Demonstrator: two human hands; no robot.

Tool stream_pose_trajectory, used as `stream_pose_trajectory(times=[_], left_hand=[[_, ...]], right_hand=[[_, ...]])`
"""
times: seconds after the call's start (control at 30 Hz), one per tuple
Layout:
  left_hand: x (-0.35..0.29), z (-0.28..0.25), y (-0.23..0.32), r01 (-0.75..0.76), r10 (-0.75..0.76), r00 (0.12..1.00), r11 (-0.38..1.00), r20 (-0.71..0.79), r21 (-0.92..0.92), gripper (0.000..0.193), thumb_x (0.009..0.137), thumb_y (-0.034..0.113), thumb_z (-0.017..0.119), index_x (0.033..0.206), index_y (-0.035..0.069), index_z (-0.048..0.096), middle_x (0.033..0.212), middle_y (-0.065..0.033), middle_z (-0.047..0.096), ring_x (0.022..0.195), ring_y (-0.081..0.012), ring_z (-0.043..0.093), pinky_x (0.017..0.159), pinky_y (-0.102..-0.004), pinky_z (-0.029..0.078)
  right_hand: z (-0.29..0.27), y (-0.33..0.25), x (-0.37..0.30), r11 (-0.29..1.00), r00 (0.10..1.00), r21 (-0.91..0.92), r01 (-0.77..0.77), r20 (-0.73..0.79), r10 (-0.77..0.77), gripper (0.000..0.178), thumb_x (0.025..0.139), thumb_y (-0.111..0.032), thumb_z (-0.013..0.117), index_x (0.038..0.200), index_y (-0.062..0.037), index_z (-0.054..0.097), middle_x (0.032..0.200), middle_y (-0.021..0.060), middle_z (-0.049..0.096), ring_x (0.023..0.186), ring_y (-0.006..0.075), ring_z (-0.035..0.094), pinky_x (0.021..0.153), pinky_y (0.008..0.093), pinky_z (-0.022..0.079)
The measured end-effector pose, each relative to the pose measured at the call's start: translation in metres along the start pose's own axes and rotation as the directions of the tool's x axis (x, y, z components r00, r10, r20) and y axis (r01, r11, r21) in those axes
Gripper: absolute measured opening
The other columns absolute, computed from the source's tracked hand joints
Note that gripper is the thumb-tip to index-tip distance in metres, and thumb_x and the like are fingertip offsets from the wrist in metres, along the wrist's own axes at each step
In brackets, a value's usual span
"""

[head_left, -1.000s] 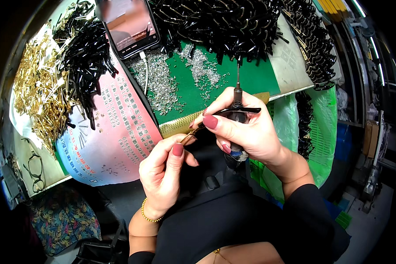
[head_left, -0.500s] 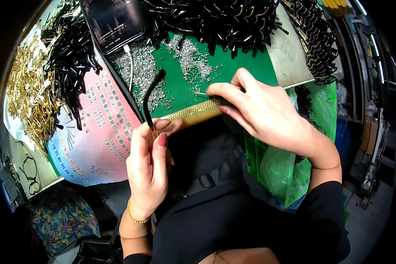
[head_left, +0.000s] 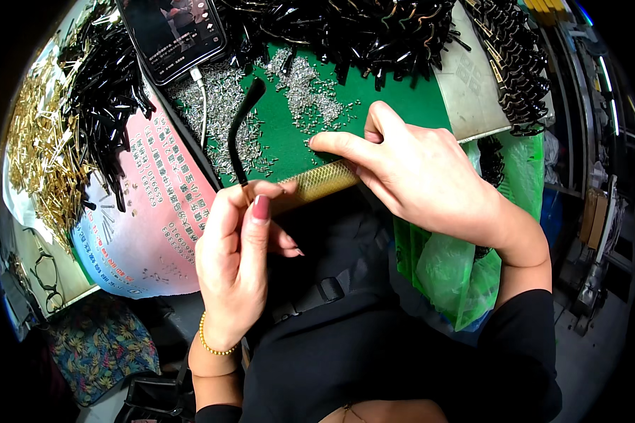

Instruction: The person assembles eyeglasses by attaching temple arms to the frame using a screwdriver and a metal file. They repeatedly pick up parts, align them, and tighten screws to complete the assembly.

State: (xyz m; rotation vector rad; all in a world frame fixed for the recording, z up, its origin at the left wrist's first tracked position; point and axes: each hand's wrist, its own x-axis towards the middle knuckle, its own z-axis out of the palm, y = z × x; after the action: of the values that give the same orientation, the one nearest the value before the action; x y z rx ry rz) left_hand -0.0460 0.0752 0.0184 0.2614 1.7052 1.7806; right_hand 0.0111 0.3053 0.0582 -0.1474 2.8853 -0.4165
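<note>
My left hand (head_left: 234, 261) is closed on a glasses temple arm (head_left: 238, 141), pinched near its thin gold end. The black curved tip of the arm points up over the green mat (head_left: 395, 106). Reaching over the mat, my right hand (head_left: 423, 166) has its index finger stretched out and its other fingers bent beneath. That fingertip is at a few loose bits by a scatter of tiny silver screw-like pieces (head_left: 310, 92). A bigger heap of the same silver pieces (head_left: 222, 120) lies to the left. Between my hands, a gold diamond-patterned roll (head_left: 324, 185) runs along the table's near edge.
Black temple arms (head_left: 360, 32) pile up at the back, with more (head_left: 109, 92) at the left beside gold ones (head_left: 46, 141). A phone (head_left: 173, 35) with a white cable (head_left: 203, 106) lies at the upper left. Green plastic bags (head_left: 466, 282) hang at the right; glasses (head_left: 46, 278) rest far left.
My right index finger has stretched out and moved slightly left over the mat. My left hand still has the temple arm, and its lower fingers have opened a little.
</note>
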Motion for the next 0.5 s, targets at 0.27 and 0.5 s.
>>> stream_pose_trajectory(times=[0.27,0.5], left_hand=[[-0.0040,-0.0077,-0.0032,-0.021,0.027,0.995,0.998,-0.099,0.055,0.023,0.108,0.013,0.048,0.116,-0.005,0.059,0.101,-0.0147,0.074,0.064,-0.0075,0.062,0.063,-0.0229,0.055],[-0.0003,-0.0110,-0.0050,-0.065,0.077,0.992,0.992,-0.103,0.112,0.023,0.107,0.012,0.051,0.116,-0.006,0.063,0.092,-0.0109,0.075,0.060,-0.0063,0.062,0.058,-0.0207,0.052]], right_hand=[[0.0008,-0.0032,-0.0006,0.997,0.997,0.011,-0.072,-0.002,0.072,0.039,0.094,-0.014,0.064,0.131,-0.0262,0.062,0.088,0.0081,0.051,0.065,0.0266,0.061,0.057,0.0400,0.050],[-0.0006,-0.0020,0.0055,1.000,0.999,-0.031,-0.004,0.033,0.005,0.042,0.094,-0.015,0.059,0.136,-0.0206,0.056,0.090,0.0193,0.055,0.062,0.0315,0.066,0.054,0.0404,0.054]])
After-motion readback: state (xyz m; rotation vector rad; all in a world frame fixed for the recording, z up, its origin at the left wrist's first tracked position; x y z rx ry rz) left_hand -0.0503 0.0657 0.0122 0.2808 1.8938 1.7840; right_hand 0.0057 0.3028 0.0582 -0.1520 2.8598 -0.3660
